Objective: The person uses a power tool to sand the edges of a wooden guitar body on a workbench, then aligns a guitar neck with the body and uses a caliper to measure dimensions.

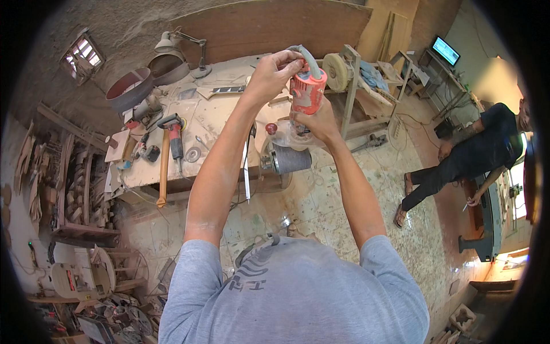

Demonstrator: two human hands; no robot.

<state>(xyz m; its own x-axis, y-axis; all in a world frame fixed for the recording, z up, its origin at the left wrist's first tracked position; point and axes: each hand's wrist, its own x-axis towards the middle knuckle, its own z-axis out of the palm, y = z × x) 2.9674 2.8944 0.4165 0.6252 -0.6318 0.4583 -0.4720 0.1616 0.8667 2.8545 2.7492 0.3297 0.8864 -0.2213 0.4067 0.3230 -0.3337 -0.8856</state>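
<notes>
I hold a dusty red router (307, 92) up over the edge of the workbench. My right hand (318, 120) is wrapped round its lower body. My left hand (276, 73) is closed, its bent fingers pinching at the router's top beside the thick grey cord; what lies under the fingertips is hidden. A dark red knob (271, 129) sticks out at the left of the router's base. Just below hangs a grey cylindrical drum (292, 159) at the bench edge.
On the dusty workbench (200, 129) lie an angle grinder (175, 137), a wooden-handled hammer (164, 166) and a desk lamp (200, 70). A wooden frame with a pale wheel (335, 73) stands at the right. A person (458, 152) in dark clothes stands farther right. Wood scraps fill a left-hand rack (86, 189).
</notes>
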